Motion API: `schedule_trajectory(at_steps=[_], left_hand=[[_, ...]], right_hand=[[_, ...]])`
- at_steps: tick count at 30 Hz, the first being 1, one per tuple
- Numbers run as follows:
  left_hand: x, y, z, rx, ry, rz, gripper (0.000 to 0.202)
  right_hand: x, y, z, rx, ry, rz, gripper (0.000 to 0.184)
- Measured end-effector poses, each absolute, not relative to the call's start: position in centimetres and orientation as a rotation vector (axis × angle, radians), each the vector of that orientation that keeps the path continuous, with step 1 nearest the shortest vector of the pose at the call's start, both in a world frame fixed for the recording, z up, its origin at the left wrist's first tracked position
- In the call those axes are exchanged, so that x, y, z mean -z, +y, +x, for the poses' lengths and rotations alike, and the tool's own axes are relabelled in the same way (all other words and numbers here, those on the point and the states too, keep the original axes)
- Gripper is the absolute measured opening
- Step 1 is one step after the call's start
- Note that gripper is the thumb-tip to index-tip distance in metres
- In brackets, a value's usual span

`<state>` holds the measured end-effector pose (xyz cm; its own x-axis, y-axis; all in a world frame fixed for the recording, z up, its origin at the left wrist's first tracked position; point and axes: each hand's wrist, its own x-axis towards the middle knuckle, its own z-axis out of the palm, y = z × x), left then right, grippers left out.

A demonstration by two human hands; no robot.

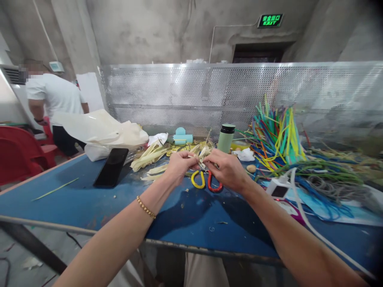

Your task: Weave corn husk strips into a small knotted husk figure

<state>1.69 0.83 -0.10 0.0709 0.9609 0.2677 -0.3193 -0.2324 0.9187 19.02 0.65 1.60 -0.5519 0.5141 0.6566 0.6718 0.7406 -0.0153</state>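
Above the middle of the table, my left hand (pixel 183 164) and my right hand (pixel 223 167) work close together with fingertips pinched. Between them is a small pale strip (pixel 200 162) that looks like dried husk; both hands grip it, though its ends are partly hidden by my fingers. Just below my fingers lie scissors with one yellow handle loop and one red loop (pixel 216 188); their blades are mostly out of sight. Pale dried husks (pixel 149 157) lie to the left of my left hand, and more pale scraps sit behind my fingers.
A black phone (pixel 111 167) and a white plastic bag (pixel 110 131) are on the left. Behind my hands stands a green bottle (pixel 226 138). Bundled colored strips (pixel 277 137), green cords (pixel 326 172) and a white charger with cable (pixel 279 187) occupy the right. A person (pixel 56 99) stands far left.
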Motion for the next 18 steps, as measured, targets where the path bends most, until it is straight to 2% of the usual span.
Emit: schedule_trajectory(at_steps=[4,8,13,18], left_hand=[[0.0,0.9,1.7,-1.479,0.869,1.280,0.009],[-0.1,0.8,1.7,-1.507,0.987,1.442,0.005],[0.2,0.6,1.8,-1.494,1.038,1.664,0.002],[0.7,0.4,1.9,-1.353,1.053,1.798,0.004]], right_hand=[[-2.0,-0.6,18.7,0.770,-2.346,-1.003,0.021],[-2.3,-1.1,18.5,0.948,-2.356,-0.960,0.020],[-2.3,-0.8,18.4,0.836,-2.346,-0.911,0.021],[-2.4,0.4,19.0,0.475,-2.289,-0.841,0.017]])
